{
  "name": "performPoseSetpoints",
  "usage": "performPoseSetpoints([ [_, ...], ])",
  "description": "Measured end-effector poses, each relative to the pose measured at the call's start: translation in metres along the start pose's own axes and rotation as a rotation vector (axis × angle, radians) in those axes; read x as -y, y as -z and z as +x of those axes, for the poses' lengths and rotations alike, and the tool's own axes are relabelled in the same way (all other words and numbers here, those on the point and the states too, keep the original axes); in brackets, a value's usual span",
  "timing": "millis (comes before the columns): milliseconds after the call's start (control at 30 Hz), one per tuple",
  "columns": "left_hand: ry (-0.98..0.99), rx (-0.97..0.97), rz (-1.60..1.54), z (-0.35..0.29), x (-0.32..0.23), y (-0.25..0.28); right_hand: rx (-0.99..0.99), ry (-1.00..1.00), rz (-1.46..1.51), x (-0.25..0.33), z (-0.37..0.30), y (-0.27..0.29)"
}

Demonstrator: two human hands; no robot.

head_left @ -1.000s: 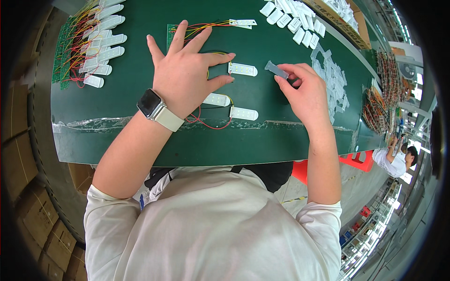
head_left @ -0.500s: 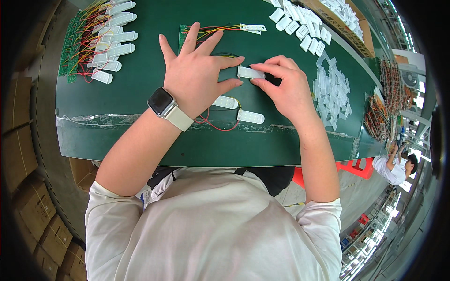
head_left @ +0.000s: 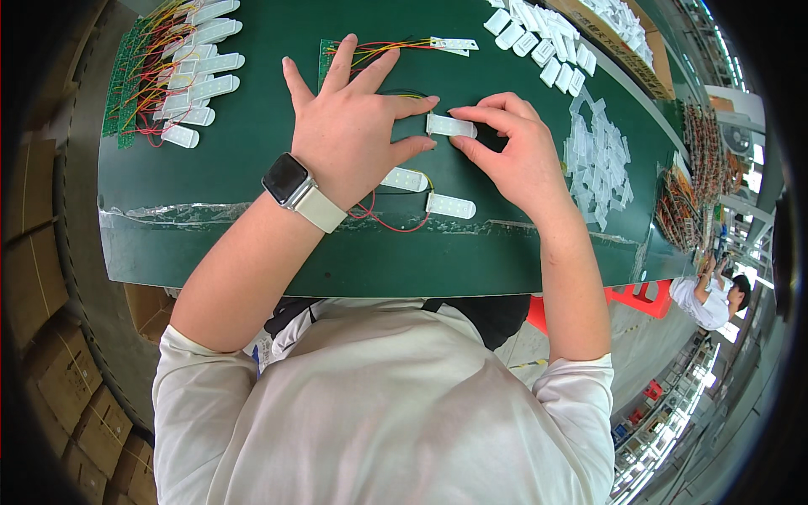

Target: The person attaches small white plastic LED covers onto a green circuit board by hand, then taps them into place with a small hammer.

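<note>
A small white rounded-end LED light piece (head_left: 451, 126) lies crosswise in front of me on the table. My right hand (head_left: 509, 139) pinches it lightly, thumb and index fingertip at its two long edges. Beside its left end is my left hand (head_left: 349, 118), palm down with fingers spread; thumb and index finger point toward the piece. Just nearer to me are two more white LED pieces (head_left: 451, 206) (head_left: 406, 179), dotted and joined to red and black wires. Part of a green circuit board (head_left: 325, 57) shows behind my left fingers, its wires running to white strips (head_left: 454, 45).
Wired boards with white LED pieces (head_left: 202, 88) are lined up at the far left. White casings (head_left: 539, 42), a pile of translucent strips (head_left: 596, 160) and a carton (head_left: 627, 55) occupy the right side. Wire bundles (head_left: 676, 210) lie at the right edge. A person (head_left: 711, 299) sits beyond.
My right fingertips have shifted slightly up and a little apart, showing more of the piece's rounded end. My left hand has barely moved.
</note>
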State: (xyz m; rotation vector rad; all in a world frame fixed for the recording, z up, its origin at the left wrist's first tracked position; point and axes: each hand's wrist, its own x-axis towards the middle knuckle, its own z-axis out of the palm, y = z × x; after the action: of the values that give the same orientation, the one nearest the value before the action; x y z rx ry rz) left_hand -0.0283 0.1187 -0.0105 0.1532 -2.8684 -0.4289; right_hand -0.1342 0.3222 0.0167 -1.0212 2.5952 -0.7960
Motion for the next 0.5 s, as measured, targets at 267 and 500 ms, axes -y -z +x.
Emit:
performPoseSetpoints([
  [267,-0.015,0.018,0.007,-0.001,0.002,0.004,-0.231,-0.097,-0.122,0.01,-0.064,0.049],
  [500,0.019,0.069,0.067,0.003,0.003,0.008,-0.138,-0.513,-0.296,-0.036,-0.176,0.059],
])
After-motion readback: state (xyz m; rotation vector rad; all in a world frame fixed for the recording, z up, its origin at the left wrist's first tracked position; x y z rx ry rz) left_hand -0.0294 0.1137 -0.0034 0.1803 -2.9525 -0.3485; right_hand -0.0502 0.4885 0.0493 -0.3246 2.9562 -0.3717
